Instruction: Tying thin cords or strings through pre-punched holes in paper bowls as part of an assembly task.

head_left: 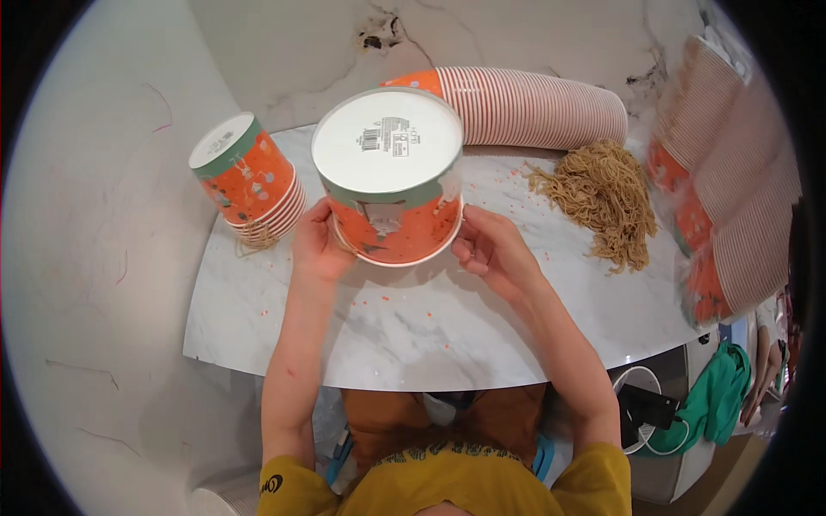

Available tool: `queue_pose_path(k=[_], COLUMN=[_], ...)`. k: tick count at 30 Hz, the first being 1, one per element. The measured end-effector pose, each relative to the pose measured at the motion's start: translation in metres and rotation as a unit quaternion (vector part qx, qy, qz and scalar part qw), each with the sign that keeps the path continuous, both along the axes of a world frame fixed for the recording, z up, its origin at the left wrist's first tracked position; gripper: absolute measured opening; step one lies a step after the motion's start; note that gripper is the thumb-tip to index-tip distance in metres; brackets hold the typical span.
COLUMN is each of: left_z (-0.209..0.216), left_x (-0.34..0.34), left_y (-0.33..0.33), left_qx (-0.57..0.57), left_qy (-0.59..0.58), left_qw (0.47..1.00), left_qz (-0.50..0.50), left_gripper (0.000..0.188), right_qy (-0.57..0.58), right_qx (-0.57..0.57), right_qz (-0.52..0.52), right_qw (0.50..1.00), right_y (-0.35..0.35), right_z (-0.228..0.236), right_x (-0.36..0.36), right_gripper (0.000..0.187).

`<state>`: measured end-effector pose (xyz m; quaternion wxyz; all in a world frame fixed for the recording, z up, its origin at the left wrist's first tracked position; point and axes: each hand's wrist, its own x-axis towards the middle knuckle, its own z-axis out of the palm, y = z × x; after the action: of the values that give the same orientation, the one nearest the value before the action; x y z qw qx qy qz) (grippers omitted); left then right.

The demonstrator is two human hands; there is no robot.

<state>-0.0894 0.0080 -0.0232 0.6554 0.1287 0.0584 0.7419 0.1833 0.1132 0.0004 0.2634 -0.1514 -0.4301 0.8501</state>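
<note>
Between my hands is an orange-and-green paper tub (396, 228), held upside down so that its white base faces up. My left hand (318, 245) grips the rim at its left side. The fingers of my right hand (495, 254) are curled against the rim at the right. To the left stands a short stack of upside-down matching tubs (249, 176), with a few tan strands at its foot. Behind the held tub, a long row of nested paper tubs (533, 107) lies on its side. A tangled heap of tan strands (607, 202) rests on the table, right of my right hand.
Stacks of nested tubs in clear plastic (748, 189) stand at the right edge of the marble-patterned table (413, 344). Small orange bits are scattered over the tabletop. Below to the right are a green cloth (718, 396), a dark flat device (650, 406) and a white bin (638, 378).
</note>
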Motion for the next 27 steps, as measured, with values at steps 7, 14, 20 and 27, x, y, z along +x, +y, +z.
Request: queue_pose_path(k=[7, 14, 20, 27], left_z=[0.015, 0.023, 0.037, 0.026], left_x=[0.025, 0.043, 0.063, 0.068], left_y=[0.008, 0.006, 0.007, 0.010], left_qx=[-0.162, -0.253, -0.162, -0.117], left_qy=[0.112, 0.320, 0.380, 0.408], left_qw=[0.976, 0.847, 0.830, 0.862], left_qz=[0.093, 0.341, 0.375, 0.278], left_gripper=[0.028, 0.024, 0.033, 0.036], right_qy=[0.096, 0.048, 0.105, 0.124], right_qx=[-0.061, 0.098, 0.045, -0.004], right_qz=[-0.097, -0.235, -0.140, -0.096], right_qw=[0.989, 0.966, 0.984, 0.988], right_y=[0.003, 0.003, -0.006, -0.011], right_z=[-0.008, -0.004, -0.012, -0.009], right_x=[0.004, 0.006, -0.001, -0.001], right_gripper=[0.015, 0.017, 0.018, 0.019])
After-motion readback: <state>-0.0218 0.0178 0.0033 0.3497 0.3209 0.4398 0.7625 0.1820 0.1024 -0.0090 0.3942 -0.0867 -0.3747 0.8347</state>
